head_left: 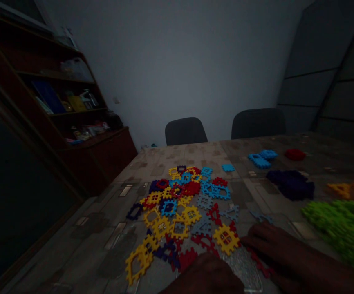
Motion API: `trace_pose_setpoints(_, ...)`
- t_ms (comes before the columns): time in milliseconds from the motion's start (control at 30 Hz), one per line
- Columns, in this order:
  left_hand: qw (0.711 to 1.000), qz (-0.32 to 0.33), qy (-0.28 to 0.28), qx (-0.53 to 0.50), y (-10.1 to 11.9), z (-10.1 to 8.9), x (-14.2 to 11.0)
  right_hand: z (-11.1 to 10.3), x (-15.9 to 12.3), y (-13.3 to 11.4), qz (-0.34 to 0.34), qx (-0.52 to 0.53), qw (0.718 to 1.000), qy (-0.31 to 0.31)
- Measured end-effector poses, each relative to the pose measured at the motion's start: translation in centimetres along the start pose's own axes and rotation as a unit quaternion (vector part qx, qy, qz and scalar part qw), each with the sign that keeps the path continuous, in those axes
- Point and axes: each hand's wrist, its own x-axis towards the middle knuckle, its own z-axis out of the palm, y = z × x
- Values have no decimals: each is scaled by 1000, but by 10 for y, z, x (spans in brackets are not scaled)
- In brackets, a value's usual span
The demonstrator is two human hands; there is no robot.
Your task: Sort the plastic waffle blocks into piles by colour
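A brown cabinet [112,155] is seen at far left. On the table [97,245], a loose pile of plastic pieces [192,215] is spread. A red piece [187,258] is partly hidden by the left hand [207,275]; whether its fingers are together cannot be told. A red strip [261,263] is partly covered by the right hand [275,241], whose finger grip cannot be made out. Farther right, green pieces [342,228] are heaped.

Of hands I count two, my left hand [207,277] and my right hand [269,243]. Around twelve o'clock there are two chairs [185,131] and one single blue piece [227,168]. At eleven is one mixed heap [192,214], its overlapping pieces not surely countable. At one, one purple pile [292,184] and one red pile [295,154]; at two, one green pile [338,228].
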Motion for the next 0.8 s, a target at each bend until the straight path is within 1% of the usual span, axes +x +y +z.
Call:
trace_pose_setpoints(67, 999, -9, -22, -47, -6, -2, -3, 2, -1, 3, 10, -2, 1000, -5)
trace_pose_setpoints(133, 997, -8, -48, -67, -10, -6, -7, 8, -4, 9, 29, -11, 999, -9)
trace_pose_setpoints(200, 994, -3, -69, -78, -11, -13, -8, 15, -7, 17, 51, -27, 998, -14)
trace_pose_setpoints(233, 994, -2, -68, -83, -9, -19, -8, 18, -8, 21, 54, -33, 998, -10)
trace_pose_setpoints(300, 996, 2, -38, -86, -4, -36, -5, 23, -10, 27, 35, -33, 999, 18)
trace_pose_setpoints(367, 997, -6, 15, -81, 1, -59, -3, 24, -12, 29, -1, -23, 998, 60)
trace_pose_setpoints(400, 995, -35, 51, -74, 1, -72, -2, 24, -13, 30, -16, -20, 997, 76)
trace_pose_setpoints(433, 990, -80, 94, -62, -1, -85, -3, 24, -14, 31, -22, -22, 996, 83)
trace_pose_setpoints(467, 980, -141, 136, -29, -7, -97, -4, 23, -15, 32, -19, -30, 996, 78)
trace_pose_setpoints(533, 972, -188, 141, 1, -25, -116, -7, 24, -16, 36, 0, -56, 997, 54)
trace_pose_setpoints(600, 959, -236, 152, 31, -49, -129, -9, 24, -15, 39, 7, -78, 996, 40)
trace_pose_setpoints(700, 944, -283, 154, 69, -81, -136, -2, 18, -9, 32, -27, -73, 995, 57)
trace_pose_setpoints(800, 938, -304, 140, 95, -99, -136, 12, 3, 0, 9, -65, -57, 994, 69)
